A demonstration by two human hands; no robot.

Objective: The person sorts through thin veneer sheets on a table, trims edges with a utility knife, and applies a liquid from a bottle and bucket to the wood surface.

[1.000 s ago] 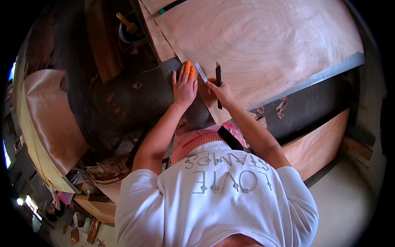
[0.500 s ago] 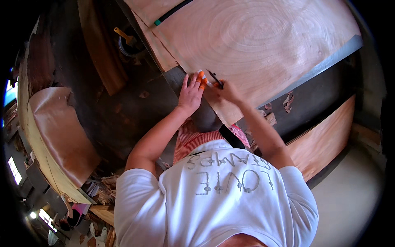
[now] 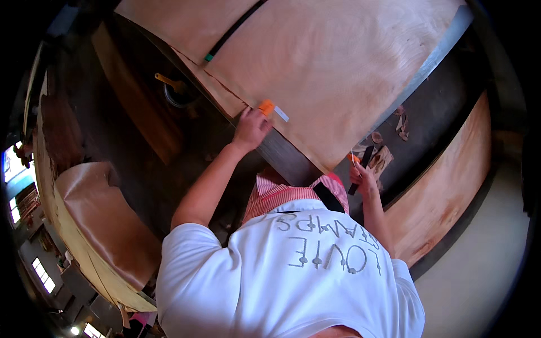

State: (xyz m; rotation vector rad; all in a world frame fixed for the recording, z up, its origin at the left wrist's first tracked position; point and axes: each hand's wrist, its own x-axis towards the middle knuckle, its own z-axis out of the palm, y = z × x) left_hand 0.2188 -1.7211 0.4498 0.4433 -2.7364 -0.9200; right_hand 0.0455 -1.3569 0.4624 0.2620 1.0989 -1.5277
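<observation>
My left hand point(image 3: 252, 129) rests at the near-left edge of a large pale wood veneer sheet point(image 3: 338, 73). Its fingers reach over the sheet, with orange covers point(image 3: 265, 107) on some fingertips, and it holds nothing that I can see. Just beyond those fingertips a short white strip point(image 3: 282, 114) lies on the veneer. Off the sheet's near corner, lower right, my right hand point(image 3: 365, 179) is closed round a slim black tool point(image 3: 362, 169); its kind is unclear. Orange shows on this hand's fingers too, beside a thin white sliver point(image 3: 352, 155).
A black strip with a green end point(image 3: 209, 57) lies across the veneer. To the left, a yellow-handled brush point(image 3: 169, 81) leans in a round container point(image 3: 179, 98). Veneer scraps point(image 3: 401, 123) lie beyond my right hand. More veneer stands at right point(image 3: 442, 186) and left point(image 3: 107, 217).
My right hand has pulled back from beside the left hand to the sheet's near-right corner, carrying the black tool. My left hand has shifted slightly left; the white strip now lies uncovered.
</observation>
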